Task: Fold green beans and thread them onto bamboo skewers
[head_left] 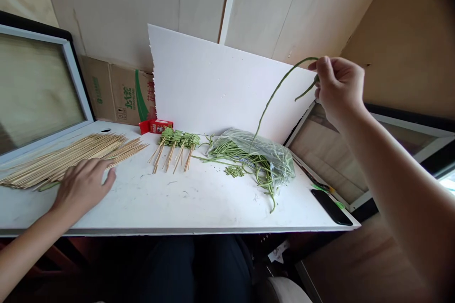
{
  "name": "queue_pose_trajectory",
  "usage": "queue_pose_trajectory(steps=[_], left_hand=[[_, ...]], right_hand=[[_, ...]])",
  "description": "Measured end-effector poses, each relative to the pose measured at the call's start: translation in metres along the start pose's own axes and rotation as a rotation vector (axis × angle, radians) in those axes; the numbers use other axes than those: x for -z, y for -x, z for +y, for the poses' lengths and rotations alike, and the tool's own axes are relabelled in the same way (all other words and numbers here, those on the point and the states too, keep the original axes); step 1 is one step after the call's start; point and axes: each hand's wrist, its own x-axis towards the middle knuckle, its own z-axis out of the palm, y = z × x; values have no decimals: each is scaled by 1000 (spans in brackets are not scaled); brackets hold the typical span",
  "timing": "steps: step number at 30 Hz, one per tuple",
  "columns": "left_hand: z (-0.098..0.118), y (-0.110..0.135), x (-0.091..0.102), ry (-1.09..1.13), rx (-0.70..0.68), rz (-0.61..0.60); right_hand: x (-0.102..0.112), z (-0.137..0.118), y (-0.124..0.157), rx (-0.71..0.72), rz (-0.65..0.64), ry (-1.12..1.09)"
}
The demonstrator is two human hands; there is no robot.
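My right hand [337, 87] is raised high at the right, pinching a long green bean [275, 92] that arcs down toward the clear plastic bag of beans [256, 156] on the white table [185, 199]. My left hand [83, 184] lies palm down on the near end of a pile of bamboo skewers [67, 156] at the left, fingers bent over the sticks. Between them lie several finished skewers threaded with bean pieces [176, 144]. A small heap of cut bean pieces [234, 170] sits beside the bag.
A white foam board [213, 85] stands at the back of the table, with a cardboard box [117, 92] behind it. A red carton [156, 126] lies by the board. A black phone [330, 207] rests at the table's right corner. Framed panels stand on both sides.
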Motion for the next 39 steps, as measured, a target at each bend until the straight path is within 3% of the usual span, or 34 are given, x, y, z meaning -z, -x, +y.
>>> queue_pose_trajectory(steps=[3, 8, 11, 14, 17, 21, 26, 30, 31, 33, 36, 39], left_hand=[[38, -3, 18, 8, -135, 52], [97, -3, 70, 245, -156, 276], [127, -1, 99, 350, -134, 363], [146, -2, 114, 476, -123, 333], [151, -8, 111, 540, -118, 215], [158, -5, 81, 637, -85, -81], [216, 16, 16, 889, 33, -454], [257, 24, -19, 1061, 15, -990], [259, 24, -23, 1068, 9, -1056], [252, 19, -23, 1026, 3, -981], [218, 6, -5, 909, 45, -661], [173, -12, 24, 596, 73, -388]], right_hand=[[-4, -29, 6, 30, 45, -138], [-19, -60, 28, -77, -93, -348], [-40, -63, 62, -180, -171, -492], [-65, -58, 108, -367, -248, -596], [-85, -48, 145, -481, -291, -633], [-95, -39, 158, -513, -245, -708], [-93, -55, 139, -465, -323, -727], [-87, -73, 131, -392, -310, -700], [-84, -75, 130, -376, -290, -680], [-74, -73, 129, -347, -237, -617], [-57, -62, 133, -318, -165, -534], [-50, -46, 145, -325, -190, -494]])
